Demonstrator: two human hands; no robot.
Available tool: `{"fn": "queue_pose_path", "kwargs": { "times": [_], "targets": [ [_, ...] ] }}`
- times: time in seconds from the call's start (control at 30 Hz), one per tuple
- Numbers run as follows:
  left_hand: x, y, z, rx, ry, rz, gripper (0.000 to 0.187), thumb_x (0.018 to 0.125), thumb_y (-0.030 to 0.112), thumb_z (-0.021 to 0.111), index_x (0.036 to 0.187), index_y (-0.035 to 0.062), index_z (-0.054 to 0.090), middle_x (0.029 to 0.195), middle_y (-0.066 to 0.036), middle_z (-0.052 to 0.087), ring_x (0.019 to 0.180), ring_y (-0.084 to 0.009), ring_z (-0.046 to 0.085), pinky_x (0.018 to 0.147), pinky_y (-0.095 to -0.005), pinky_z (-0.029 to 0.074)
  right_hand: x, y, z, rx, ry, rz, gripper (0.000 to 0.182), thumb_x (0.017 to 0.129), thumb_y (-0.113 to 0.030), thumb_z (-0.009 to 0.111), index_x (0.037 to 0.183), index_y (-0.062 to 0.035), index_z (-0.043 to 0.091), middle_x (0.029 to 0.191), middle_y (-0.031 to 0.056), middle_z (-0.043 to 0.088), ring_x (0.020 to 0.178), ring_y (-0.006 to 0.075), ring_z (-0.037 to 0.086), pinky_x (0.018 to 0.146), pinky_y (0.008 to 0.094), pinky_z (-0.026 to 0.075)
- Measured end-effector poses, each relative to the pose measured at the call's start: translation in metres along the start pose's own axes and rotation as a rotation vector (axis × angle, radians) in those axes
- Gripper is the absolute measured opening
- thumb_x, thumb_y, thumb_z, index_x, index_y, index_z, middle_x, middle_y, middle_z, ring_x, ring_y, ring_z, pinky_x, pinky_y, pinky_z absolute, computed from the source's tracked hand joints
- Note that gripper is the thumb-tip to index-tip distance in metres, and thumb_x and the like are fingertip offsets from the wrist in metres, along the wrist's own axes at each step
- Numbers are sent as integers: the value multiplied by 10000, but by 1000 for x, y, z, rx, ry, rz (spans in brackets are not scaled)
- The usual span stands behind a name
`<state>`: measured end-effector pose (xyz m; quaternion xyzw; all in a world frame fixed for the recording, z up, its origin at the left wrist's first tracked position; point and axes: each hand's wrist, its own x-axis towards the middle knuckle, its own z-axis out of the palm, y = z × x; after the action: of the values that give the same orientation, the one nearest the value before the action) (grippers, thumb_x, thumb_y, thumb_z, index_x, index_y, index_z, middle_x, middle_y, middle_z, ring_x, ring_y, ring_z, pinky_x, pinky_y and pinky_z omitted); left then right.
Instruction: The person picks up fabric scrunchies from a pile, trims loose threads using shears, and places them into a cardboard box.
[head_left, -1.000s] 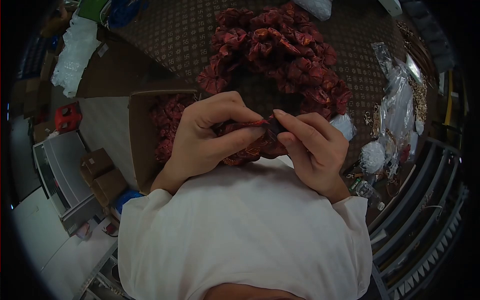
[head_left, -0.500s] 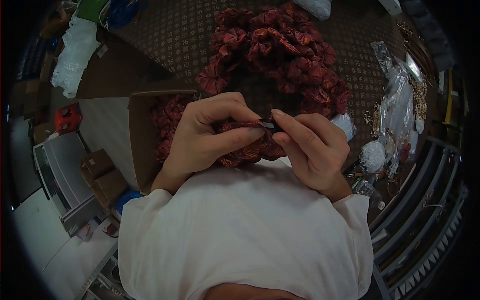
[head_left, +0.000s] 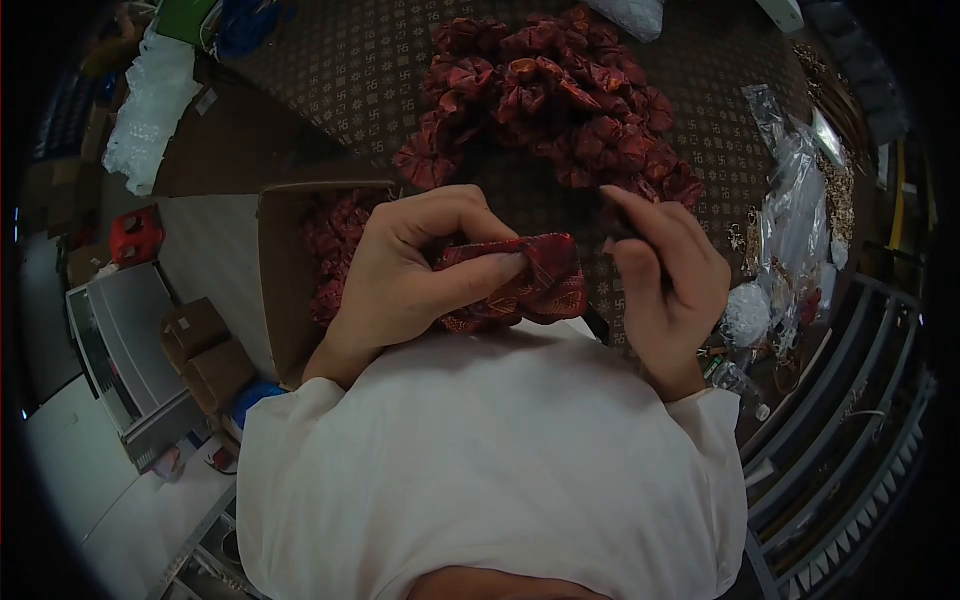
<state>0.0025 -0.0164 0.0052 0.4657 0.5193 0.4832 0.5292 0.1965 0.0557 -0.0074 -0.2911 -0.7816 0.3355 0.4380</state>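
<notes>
Between the thumb and forefinger of my left hand [head_left: 390, 265] is a dark red patterned scrunchie [head_left: 552, 280], pinched by its upper edge in front of my chest. My right hand [head_left: 678, 285] is apart from it on the right, thumb and fingers drawn together. Whatever lies between those fingertips is dark and too small to make out. Beyond both hands, a heap of similar red scrunchies [head_left: 545, 90] lies on the brown patterned cloth [head_left: 350, 60].
On the left stands an open cardboard box [head_left: 285, 280] with more red scrunchies [head_left: 335, 235] inside. Clear plastic bags [head_left: 795, 215] lie on the right, above a grey metal rack [head_left: 840, 430]. A red plastic object [head_left: 136, 236] sits at far left.
My right hand has moved away from the scrunchie, to the right. The small pale tag-like piece seen earlier at the fingertips no longer shows. My left hand keeps its pinch in place.
</notes>
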Motion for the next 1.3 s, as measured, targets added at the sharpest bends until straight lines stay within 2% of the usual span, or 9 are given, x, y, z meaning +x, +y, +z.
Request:
{"fn": "queue_pose_path", "kwargs": {
  "times": [0.07, 0.13, 0.23, 0.53, 1.3],
  "targets": [
    [1, -1, 0, 32, 10, 12, 65, 706, -15, 662, 768, 0, 648, 711, -7, 561, 634, -51, 505, 558, -190, 383, 0, -2, 0, -55, -64, -80, 337, 719, -162, 718, 976, 33, 622, 687, 90, 557, 540, 170, 527, 436, 249, 409],
    [1, 0, -1, 28, 3, 11, 66, 703, -15, 663, 765, -1, 647, 710, -8, 560, 633, -52, 506, 558, -192, 384, -1, 2, 4, -152, -144, -320, 375, 697, -195, 726, 975, 34, 624, 692, 79, 552, 535, 173, 524, 434, 254, 411],
    [0, 2, -1, 31, -13, 7, 69, 697, -15, 667, 761, -5, 645, 705, -12, 556, 631, -57, 507, 555, -195, 384, 1, 5, 5, -202, -150, -371, 389, 681, -216, 731, 963, 31, 629, 683, 64, 546, 530, 170, 518, 427, 258, 411],
    [2, 7, -3, -19, -75, -25, 82, 692, -22, 671, 770, -13, 647, 686, -18, 539, 617, -71, 499, 542, -206, 372, 4, 7, 7, -212, -159, -451, 354, 685, -215, 726, 945, 9, 638, 669, 43, 523, 513, 149, 498, 416, 243, 402],
    [5, 8, -6, -32, -156, -38, 89, 697, -20, 677, 784, -11, 660, 680, -11, 527, 629, -72, 503, 551, -207, 367, 8, 7, 5, -190, -175, -476, 338, 666, -203, 735, 915, 4, 639, 642, 33, 515, 477, 140, 474, 402, 235, 383]
  ]
}}
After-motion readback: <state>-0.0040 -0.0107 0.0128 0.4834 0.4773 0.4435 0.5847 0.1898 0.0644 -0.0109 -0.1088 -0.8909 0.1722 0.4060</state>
